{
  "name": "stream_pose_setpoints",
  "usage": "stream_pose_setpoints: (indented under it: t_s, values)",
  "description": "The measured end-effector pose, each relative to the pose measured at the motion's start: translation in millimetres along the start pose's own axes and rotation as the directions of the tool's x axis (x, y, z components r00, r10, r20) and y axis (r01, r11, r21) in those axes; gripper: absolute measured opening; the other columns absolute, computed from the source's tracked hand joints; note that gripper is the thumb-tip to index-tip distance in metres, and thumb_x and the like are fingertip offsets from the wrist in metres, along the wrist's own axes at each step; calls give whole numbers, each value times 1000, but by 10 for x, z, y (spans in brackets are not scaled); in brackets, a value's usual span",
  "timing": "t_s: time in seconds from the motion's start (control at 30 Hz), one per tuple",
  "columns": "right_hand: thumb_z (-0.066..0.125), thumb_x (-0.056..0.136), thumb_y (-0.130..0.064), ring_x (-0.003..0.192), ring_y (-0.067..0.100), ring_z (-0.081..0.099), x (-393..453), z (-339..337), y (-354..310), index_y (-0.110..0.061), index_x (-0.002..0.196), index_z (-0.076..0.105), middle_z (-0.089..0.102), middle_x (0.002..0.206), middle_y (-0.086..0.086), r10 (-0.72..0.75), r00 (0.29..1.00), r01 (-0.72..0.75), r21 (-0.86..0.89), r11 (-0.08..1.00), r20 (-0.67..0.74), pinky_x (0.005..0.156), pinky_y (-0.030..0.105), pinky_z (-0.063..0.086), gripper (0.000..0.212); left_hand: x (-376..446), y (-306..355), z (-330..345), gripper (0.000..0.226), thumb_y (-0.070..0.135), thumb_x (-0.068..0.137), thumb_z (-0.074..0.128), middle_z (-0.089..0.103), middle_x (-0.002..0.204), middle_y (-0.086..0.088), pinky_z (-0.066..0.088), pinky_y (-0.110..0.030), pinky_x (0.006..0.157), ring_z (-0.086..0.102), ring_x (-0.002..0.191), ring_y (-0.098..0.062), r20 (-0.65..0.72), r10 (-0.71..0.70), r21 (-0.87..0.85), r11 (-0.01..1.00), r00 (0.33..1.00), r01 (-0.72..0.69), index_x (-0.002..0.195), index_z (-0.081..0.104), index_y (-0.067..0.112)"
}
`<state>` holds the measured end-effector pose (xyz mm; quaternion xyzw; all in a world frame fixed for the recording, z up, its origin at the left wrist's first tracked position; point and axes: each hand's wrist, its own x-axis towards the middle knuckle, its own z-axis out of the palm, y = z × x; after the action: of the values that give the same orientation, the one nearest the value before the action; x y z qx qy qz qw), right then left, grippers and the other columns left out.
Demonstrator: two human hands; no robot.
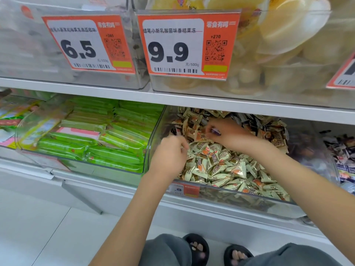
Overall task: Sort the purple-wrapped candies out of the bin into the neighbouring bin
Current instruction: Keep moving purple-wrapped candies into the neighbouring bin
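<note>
At the bottom of the view are the person's dark sandals (196,248) on the pale floor, and both forearms reach up and forward over the front rim of the clear candy bin (249,196) on the lower shelf. The left hand (169,156) sits at the bin's left front corner, fingers curled down into the cream-and-orange wrapped candies (221,166); I cannot tell whether they pinch anything, but it looks like rummaging. Further in, near the bin's back edge, the right hand (228,134) pinches a purple-wrapped candy (215,131) between thumb and fingers, lifted just clear of the heap, probably for carrying off. Its long axis runs roughly left to right, tilted slightly downward to the right. The neighbouring bin (343,150) of dark wrappers lies just beside, on the right. Above hang orange price tags (189,45) on the upper bins.
</note>
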<state>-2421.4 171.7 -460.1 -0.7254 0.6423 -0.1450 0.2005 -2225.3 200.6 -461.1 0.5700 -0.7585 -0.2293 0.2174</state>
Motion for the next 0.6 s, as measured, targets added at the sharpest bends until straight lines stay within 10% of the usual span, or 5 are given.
stream_pose_setpoints:
  t_s: [0.3, 0.5, 0.6]
  values:
    - [51, 97, -20, 87, 21, 52, -29, 33, 117, -12, 117, 51, 58, 111, 8, 170, 973, -192, -142, 971, -157, 70, 28, 40, 22, 657, 29, 188, 51, 8, 85, 66, 32, 142, -15, 40, -39, 104, 42, 126, -31, 209, -113, 372, 928, 971, 28, 131, 45, 5]
    - [53, 95, -20, 62, 13, 51, -483, -40, 62, -9, 103, 57, 61, 98, 3, 117, 930, -90, 91, 992, -348, 48, 19, 34, 14, 856, 53, 95, 74, 22, 73, 81, 51, 135, -10, 42, -30, 97, 49, 124, -27, 332, -177, 321, 945, 926, 66, 135, 44, 8]
    - [56, 94, -21, 80, 22, 61, -799, -38, 67, -15, 89, 54, 64, 96, 1, 142, 905, -44, 244, 969, -401, 62, 27, 42, 8, 913, 58, 79, 85, 24, 73, 81, 47, 139, -10, 42, -32, 97, 46, 127, -28, 367, -208, 360, 930, 907, 68, 141, 33, 8]
